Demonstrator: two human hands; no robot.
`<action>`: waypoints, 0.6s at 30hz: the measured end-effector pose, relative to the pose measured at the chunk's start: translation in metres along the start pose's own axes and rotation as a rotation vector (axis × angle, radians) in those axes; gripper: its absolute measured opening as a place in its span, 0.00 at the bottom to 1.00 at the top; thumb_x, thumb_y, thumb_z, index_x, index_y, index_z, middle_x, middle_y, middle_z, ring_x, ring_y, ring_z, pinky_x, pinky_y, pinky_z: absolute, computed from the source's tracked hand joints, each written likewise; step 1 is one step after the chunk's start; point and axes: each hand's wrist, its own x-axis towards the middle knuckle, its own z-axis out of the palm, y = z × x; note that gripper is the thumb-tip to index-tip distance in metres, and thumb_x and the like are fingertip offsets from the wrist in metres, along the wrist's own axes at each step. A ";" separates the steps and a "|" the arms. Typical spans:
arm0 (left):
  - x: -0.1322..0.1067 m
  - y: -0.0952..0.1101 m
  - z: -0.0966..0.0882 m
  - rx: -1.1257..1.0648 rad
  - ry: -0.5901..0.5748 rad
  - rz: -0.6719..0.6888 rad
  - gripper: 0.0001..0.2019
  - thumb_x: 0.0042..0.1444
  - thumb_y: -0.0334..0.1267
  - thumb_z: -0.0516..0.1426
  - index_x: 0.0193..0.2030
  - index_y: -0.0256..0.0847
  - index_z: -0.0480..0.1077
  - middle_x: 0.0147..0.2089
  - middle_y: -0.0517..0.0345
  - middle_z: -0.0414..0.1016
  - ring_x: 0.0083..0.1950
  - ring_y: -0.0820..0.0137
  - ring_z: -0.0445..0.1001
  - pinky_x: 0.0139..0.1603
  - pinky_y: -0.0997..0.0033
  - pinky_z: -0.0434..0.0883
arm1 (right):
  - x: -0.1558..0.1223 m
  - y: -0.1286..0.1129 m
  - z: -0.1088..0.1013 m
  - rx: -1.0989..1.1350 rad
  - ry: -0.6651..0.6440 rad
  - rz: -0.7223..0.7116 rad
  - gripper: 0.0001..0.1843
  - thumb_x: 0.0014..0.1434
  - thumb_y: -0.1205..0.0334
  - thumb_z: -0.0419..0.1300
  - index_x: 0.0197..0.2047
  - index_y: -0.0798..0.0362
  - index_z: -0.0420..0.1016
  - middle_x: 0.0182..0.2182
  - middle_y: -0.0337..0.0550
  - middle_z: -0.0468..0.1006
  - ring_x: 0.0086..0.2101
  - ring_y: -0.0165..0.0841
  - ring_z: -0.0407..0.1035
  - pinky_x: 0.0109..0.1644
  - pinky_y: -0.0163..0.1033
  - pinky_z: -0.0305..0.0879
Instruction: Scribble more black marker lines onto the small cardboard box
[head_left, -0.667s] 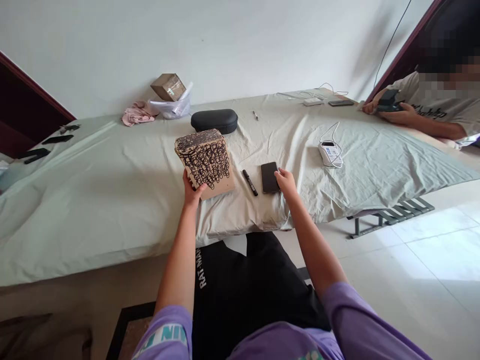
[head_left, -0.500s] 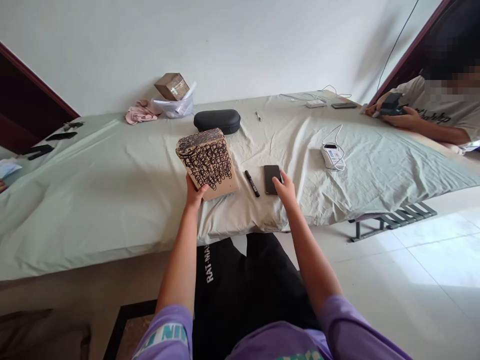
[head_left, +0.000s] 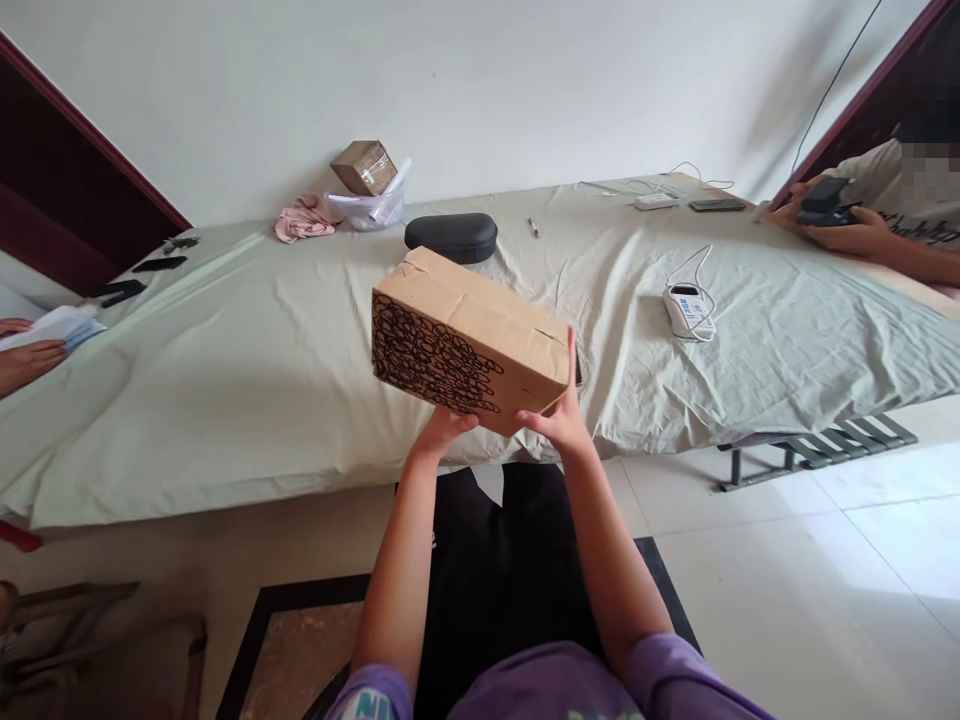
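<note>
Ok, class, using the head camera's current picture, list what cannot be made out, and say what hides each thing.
All from the head view:
- Underside of the cardboard box: faces away, resting on the left hand and right hand.
- Dark edge behind the box: the box hides the rest.
- Handheld device at right: partly hidden by a person's fingers.
- Dark items on the far-left sheet: too small to name.

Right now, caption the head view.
Left hand and right hand hold a scribbled cardboard box over a pale green bedsheet.

A black hard case (head_left: 451, 238) rests on a pale green bedsheet (head_left: 225, 400) beside a small parcel (head_left: 364, 167) and pink cloth (head_left: 304, 220); a co-worker (head_left: 877, 170) handles a dark device (head_left: 825, 200) nearby.
</note>
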 end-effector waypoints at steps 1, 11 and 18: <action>-0.004 0.011 -0.003 -0.016 0.012 0.037 0.53 0.33 0.70 0.75 0.67 0.51 0.72 0.71 0.44 0.74 0.78 0.43 0.66 0.78 0.36 0.64 | -0.001 -0.008 -0.009 -0.027 0.016 -0.039 0.73 0.48 0.45 0.81 0.84 0.37 0.40 0.81 0.48 0.53 0.79 0.48 0.49 0.82 0.58 0.46; -0.039 0.106 -0.041 0.315 -0.200 0.018 0.41 0.38 0.51 0.79 0.61 0.44 0.79 0.61 0.44 0.83 0.74 0.36 0.71 0.77 0.34 0.67 | -0.019 -0.052 -0.066 -0.153 -0.221 -0.102 0.68 0.54 0.44 0.75 0.85 0.36 0.38 0.78 0.45 0.60 0.76 0.50 0.56 0.82 0.59 0.46; -0.055 0.049 -0.023 0.195 -0.046 -0.031 0.45 0.35 0.58 0.78 0.61 0.44 0.78 0.56 0.42 0.84 0.70 0.32 0.73 0.76 0.20 0.61 | -0.020 -0.051 -0.065 -0.199 -0.173 -0.102 0.67 0.54 0.35 0.72 0.85 0.39 0.39 0.81 0.47 0.55 0.77 0.56 0.54 0.81 0.63 0.46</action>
